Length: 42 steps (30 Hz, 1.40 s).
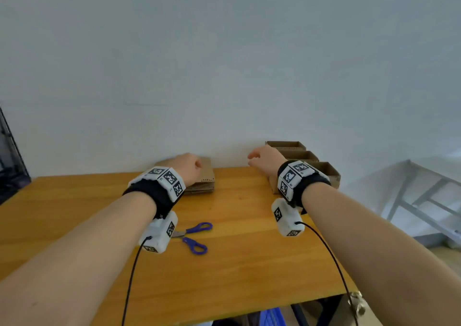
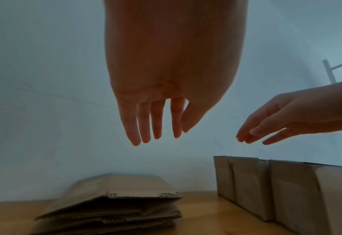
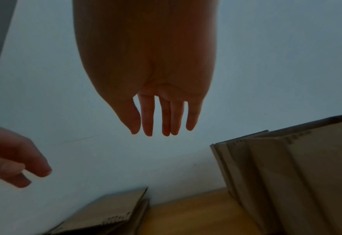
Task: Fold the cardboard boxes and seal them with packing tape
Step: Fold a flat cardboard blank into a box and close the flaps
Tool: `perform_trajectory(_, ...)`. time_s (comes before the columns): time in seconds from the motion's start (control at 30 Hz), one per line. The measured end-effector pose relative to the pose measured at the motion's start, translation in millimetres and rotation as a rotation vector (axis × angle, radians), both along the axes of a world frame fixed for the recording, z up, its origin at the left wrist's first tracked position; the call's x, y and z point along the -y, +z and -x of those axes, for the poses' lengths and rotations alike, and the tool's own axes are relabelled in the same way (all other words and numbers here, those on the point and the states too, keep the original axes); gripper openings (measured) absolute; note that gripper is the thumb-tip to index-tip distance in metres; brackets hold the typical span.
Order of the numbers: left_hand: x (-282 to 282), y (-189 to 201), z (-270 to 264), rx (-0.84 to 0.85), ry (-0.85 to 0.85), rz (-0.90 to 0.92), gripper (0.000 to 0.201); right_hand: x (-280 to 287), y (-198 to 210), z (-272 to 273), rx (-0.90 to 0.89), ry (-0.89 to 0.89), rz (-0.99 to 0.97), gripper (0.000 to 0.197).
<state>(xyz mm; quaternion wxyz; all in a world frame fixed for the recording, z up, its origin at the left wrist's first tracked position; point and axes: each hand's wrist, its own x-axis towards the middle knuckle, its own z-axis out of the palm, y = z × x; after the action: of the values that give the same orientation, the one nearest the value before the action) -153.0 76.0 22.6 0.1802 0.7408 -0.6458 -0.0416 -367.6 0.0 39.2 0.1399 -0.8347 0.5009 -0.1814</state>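
Observation:
A stack of flat brown cardboard blanks (image 1: 203, 182) (image 2: 113, 205) (image 3: 105, 214) lies at the far edge of the wooden table (image 1: 237, 250), against the wall. My left hand (image 1: 188, 166) (image 2: 156, 124) hovers above the stack with fingers straight and relaxed, holding nothing. A row of three folded boxes (image 1: 299, 154) (image 2: 286, 189) (image 3: 296, 174) with open tops stands at the far right. My right hand (image 1: 262, 158) (image 3: 164, 119) hangs in the air just left of that row, fingers loose and empty. No tape shows.
Blue-handled scissors (image 1: 194, 238) lie on the table, near my left wrist. A white wall runs right behind the table. A grey metal frame (image 1: 424, 196) stands on the floor to the right. Something blue (image 1: 272, 317) sits under the table's front edge.

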Motion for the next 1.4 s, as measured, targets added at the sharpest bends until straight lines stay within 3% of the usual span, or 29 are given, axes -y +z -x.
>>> perform_trajectory(0.33, -2, -10, -92, 0.019, 0.145, -0.128, 0.031, 14, -19, -93, -0.134, 0.087, -0.064, 0.033)
perform_trajectory(0.7, 63, -41, -150, -0.032, 0.234, -0.362, 0.028, 71, -53, -153, -0.164, 0.047, -0.206, 0.052)
perform_trajectory(0.8, 77, -51, -155, -0.098, 0.256, -0.428, 0.039, 82, -59, -160, -0.121, 0.030, -0.259, 0.054)
perform_trajectory(0.97, 92, -63, -163, -0.217, 0.295, -0.416, 0.045, 93, -67, -166, -0.056, -0.025, -0.347, 0.047)
perform_trajectory(1.13, 98, -67, -165, -0.292, 0.320, -0.362, 0.051, 95, -73, -167, 0.021, -0.094, -0.356, 0.056)
perform_trajectory(1.4, 86, -45, -150, -0.361, 0.303, -0.234, 0.062, 94, -65, -151, 0.213, -0.146, -0.336, 0.058)
